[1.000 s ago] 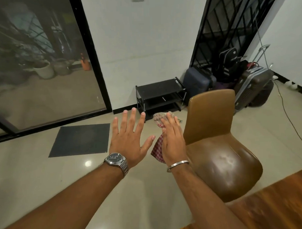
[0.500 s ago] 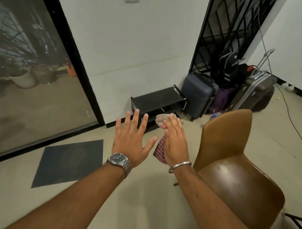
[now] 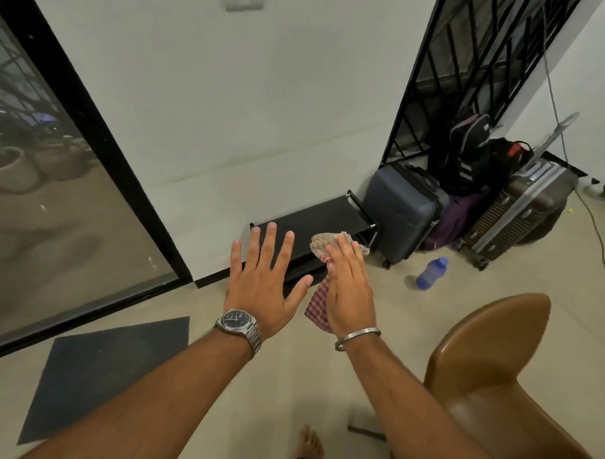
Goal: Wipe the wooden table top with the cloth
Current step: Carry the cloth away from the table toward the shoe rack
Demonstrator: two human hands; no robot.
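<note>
Both my arms reach out in front of me over the floor. My left hand (image 3: 261,282), with a steel watch on the wrist, is flat with fingers spread and holds nothing. My right hand (image 3: 347,289), with a metal bangle, holds a red-and-white checked cloth (image 3: 317,304) against its palm; the cloth's crumpled pale end sticks out past the fingertips and its lower corner hangs below the thumb. The wooden table top is out of view.
A brown leather chair (image 3: 488,377) stands at the lower right. Ahead are a low black shoe rack (image 3: 314,218), a blue bottle (image 3: 431,273) on the floor, suitcases (image 3: 403,208) and bags by a black grille. A dark mat (image 3: 103,370) lies left, by a glass door.
My view has swung left and away from the table; the wooden top has left the frame and the chair has slid to the lower right. Both hands keep their pose.
</note>
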